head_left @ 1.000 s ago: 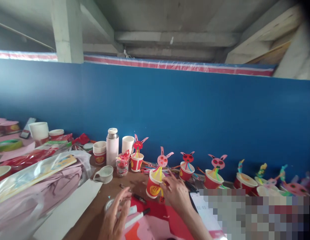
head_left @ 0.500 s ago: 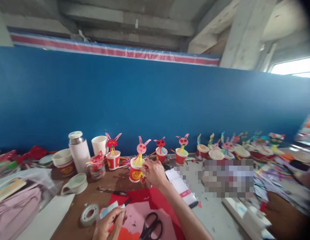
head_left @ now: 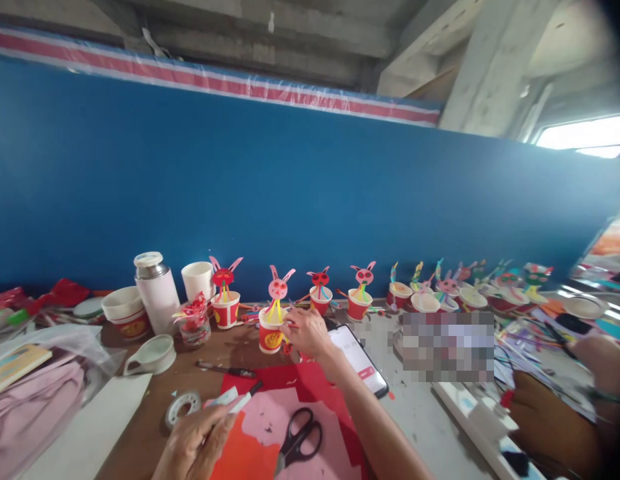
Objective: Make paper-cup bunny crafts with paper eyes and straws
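Note:
A red-and-white paper cup [head_left: 270, 337] with a pink rabbit head [head_left: 277, 289] on yellow strips stands on the brown tabletop. My right hand [head_left: 310, 331] is closed at the cup's right side, fingertips on its rim and wall. Low in the view, my left hand [head_left: 195, 437] pinches a slim white pen [head_left: 244, 401] with a dark end. Beneath and beside it lie orange paper [head_left: 240, 450], pink paper [head_left: 263, 417] and red paper [head_left: 315, 380]. Black-handled scissors [head_left: 301, 437] rest on the pink sheet. A tape roll [head_left: 183, 408] lies left of the pen.
Similar cups with animal heads line the blue partition [head_left: 290, 173]. A thermos [head_left: 157, 293], stacked white cups [head_left: 197, 280] and a handled cup [head_left: 151, 355] stand at left. A phone [head_left: 359, 360] lies right of my forearm; farther right are a power strip [head_left: 465, 427] and another person's arm [head_left: 597, 373].
My view has shifted slightly. My left hand has moved a little left and down with the pen. My right hand stays at the cup.

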`<state>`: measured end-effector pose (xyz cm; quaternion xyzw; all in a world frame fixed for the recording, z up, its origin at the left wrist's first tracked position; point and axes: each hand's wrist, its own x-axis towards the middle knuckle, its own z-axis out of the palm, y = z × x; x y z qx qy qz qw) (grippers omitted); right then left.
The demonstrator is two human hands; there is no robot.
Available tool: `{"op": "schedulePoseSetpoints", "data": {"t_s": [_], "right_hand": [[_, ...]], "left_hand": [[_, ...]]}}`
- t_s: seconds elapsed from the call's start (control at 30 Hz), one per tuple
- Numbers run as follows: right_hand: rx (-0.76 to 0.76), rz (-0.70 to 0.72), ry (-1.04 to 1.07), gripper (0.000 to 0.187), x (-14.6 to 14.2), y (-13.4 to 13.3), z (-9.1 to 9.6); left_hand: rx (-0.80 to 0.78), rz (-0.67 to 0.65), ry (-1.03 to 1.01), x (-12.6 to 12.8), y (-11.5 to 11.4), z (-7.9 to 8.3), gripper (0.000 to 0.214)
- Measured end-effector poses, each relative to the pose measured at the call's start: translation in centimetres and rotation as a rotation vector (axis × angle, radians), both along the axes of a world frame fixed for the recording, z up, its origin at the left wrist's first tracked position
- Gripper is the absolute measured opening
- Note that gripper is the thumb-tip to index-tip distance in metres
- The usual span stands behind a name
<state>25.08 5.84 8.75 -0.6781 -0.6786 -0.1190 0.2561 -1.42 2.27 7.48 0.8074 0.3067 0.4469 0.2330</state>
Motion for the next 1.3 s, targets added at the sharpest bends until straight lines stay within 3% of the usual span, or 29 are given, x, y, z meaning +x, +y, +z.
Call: {"op": "schedulePoseSetpoints", "data": {"t_s": [0.13,0.3,0.5,0.67,0.8,1.3], "right_hand": [[-0.038,0.003,-0.008,0.02,1.2,1.6,2.6],[-0.05,-0.019,-0.034,0.025,1.0,3.2,4.3],[-0.088,-0.073,-0.075,0.024,1.2,3.7,2.4],[-0.134,-0.093,-0.099,0.021,1.8,3.7,0.6],[-0.159,-0.107,-0.106,0.023,1.6,3.9,-0.3],[-0.206,-0.118,-0.098,0.028,2.1,4.9,-0.8]], "left_hand": [[-0.062,0.043,0.076,-0.3,0.6,0.5,0.043],[-0.083,0.128,0.082,-1.2,1.4,-1.1,0.04],[-0.108,0.114,0.056,-1.9,1.8,-2.3,0.041],[-0.037,-0.009,0.082,-2.3,2.7,-2.7,0.037],[-0.037,-0.001,0.088,-2.4,3.0,-3.4,0.035],[-0.12,0.027,0.064,-2.2,2.9,-3.3,0.038]]}}
